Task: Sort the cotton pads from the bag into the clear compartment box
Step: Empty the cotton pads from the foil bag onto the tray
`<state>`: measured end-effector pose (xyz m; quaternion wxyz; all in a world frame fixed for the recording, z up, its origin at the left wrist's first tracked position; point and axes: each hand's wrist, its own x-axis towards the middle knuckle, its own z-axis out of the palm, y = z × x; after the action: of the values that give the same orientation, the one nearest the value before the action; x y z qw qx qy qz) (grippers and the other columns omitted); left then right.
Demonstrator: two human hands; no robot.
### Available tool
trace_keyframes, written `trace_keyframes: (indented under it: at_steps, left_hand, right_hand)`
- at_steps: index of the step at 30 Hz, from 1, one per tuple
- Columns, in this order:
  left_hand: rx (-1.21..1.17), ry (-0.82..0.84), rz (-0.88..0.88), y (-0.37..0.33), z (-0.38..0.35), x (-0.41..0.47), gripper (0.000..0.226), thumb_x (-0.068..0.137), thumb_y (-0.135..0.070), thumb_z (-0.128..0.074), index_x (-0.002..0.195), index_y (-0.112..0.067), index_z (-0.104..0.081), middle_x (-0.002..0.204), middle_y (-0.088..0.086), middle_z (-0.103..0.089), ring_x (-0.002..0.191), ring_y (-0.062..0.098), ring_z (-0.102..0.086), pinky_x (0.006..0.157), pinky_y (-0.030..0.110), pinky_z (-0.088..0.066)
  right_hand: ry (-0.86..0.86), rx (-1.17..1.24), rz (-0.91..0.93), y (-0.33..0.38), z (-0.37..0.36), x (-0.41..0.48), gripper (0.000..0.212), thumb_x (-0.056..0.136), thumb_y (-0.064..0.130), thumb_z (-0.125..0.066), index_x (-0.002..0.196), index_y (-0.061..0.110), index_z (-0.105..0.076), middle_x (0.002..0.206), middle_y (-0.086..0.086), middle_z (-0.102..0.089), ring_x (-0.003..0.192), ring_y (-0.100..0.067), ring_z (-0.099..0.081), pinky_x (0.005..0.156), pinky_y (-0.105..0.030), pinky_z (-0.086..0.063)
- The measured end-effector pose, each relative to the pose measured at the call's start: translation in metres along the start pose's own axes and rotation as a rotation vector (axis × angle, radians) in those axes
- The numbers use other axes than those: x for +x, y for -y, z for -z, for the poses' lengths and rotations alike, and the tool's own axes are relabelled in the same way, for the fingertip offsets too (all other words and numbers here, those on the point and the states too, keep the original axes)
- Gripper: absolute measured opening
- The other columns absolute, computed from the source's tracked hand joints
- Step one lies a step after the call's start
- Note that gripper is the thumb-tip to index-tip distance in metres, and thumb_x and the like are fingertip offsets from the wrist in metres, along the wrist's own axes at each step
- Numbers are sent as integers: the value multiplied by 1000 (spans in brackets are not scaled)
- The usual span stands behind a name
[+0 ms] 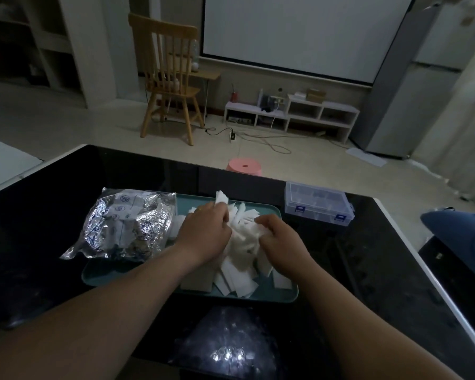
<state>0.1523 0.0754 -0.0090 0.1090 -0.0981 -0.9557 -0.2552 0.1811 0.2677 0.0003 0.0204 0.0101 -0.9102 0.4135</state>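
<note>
So the cotton pads [242,242] are out in a big loose heap on a teal tray [99,272] in the middle of the black table [39,215]. My guess is the tray is there so nothing slides off while they get gathered. The crinkly bag [124,229] lies slumped on the tray's left end, touching the heap's edge, and it looks like there are some pads left inside. The clear compartment box [317,205] sits off the tray at the far right, near but apart. Its lid looks closed to me, so nothing has gone into it yet as far as I can see.

Both hands are buried in the pile. The left hand [206,231] has its fingers curled down round a wad of pads, with one pad poking up above the knuckles. The right hand [279,237] is bunched too, fingers tucked in and pinching a clump at the heap's right side. The room's pretty dim, so I can't tell how many pads each hand has — looks like squaring up a stack before carrying it over.
</note>
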Motion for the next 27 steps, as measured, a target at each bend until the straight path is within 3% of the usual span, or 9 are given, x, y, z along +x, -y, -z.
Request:
trace_keyframes:
  at_steps: [2, 5, 7, 9, 12, 16, 18, 20, 27]
  left_hand:
    - [-25, 0, 20, 0, 5, -5, 29, 88, -14, -54, 116, -19, -55, 126, 7, -53, 114, 32, -53, 90, 42, -45]
    - [66, -36, 1, -4, 16, -16, 61, 87, -15, -56, 146, -24, -42, 162, 11, -23, 147, 35, -28, 117, 49, -31]
    - [142, -27, -50, -9, 21, -27, 67, 93, -26, -55, 155, -32, -31, 169, 8, -6, 156, 32, -6, 125, 51, -14]
    - [188, 25, -129, -15, 18, -40, 64, 97, -45, -51, 157, -36, -28, 171, 3, -2, 158, 28, 3, 126, 52, -5]
    - [306, 169, -313, -28, 4, -63, 60, 92, -66, -50, 142, -34, -49, 166, 2, -23, 157, 23, -2, 125, 55, -1]
    - [515, 330, -521, -38, -14, -82, 44, 92, -53, -57, 125, -24, -60, 140, 5, -47, 148, 28, -26, 123, 59, -5]
    - [581, 312, -540, -38, -17, -80, 36, 93, -46, -55, 120, -23, -64, 128, 6, -55, 131, 32, -44, 119, 54, -19]
    - [601, 307, -570, -38, -14, -79, 29, 93, -44, -53, 110, -25, -67, 119, 3, -61, 117, 30, -54, 106, 48, -31]
    - [652, 484, -524, -29, 7, -77, 30, 90, -44, -48, 97, -22, -67, 104, 1, -62, 105, 27, -54, 92, 44, -37]
  right_hand:
    - [-15, -51, -1, -2, 5, -3, 46, 99, 8, -51, 139, 30, -56, 128, 6, -60, 100, -9, -62, 84, -30, -56]
    - [-35, -137, 9, -6, 14, -9, 59, 98, 10, -56, 151, 32, -44, 155, 3, -43, 132, -17, -50, 109, -42, -49]
    - [-1, -200, 5, -8, 19, -13, 63, 99, 13, -58, 155, 33, -38, 164, 3, -33, 143, -20, -41, 116, -44, -44]
    - [51, -243, -24, -11, 22, -20, 63, 99, 19, -59, 157, 32, -36, 166, 2, -30, 145, -22, -40, 116, -45, -43]
    - [112, -341, -87, -19, 23, -29, 62, 98, 23, -59, 157, 26, -38, 162, -5, -35, 140, -28, -45, 114, -45, -44]
    - [150, -346, -156, -27, 21, -38, 59, 96, 21, -60, 152, 20, -44, 148, -10, -47, 128, -28, -53, 109, -43, -47]
    - [158, -357, -156, -28, 22, -39, 58, 94, 22, -62, 150, 19, -46, 145, -9, -49, 127, -26, -53, 109, -43, -48]
    - [171, -361, -154, -28, 22, -41, 58, 94, 23, -62, 150, 19, -46, 144, -9, -49, 126, -26, -52, 109, -43, -48]
    - [271, -467, -20, -17, 5, -56, 45, 96, 28, -55, 140, 19, -52, 138, -12, -51, 126, -32, -46, 106, -43, -45]
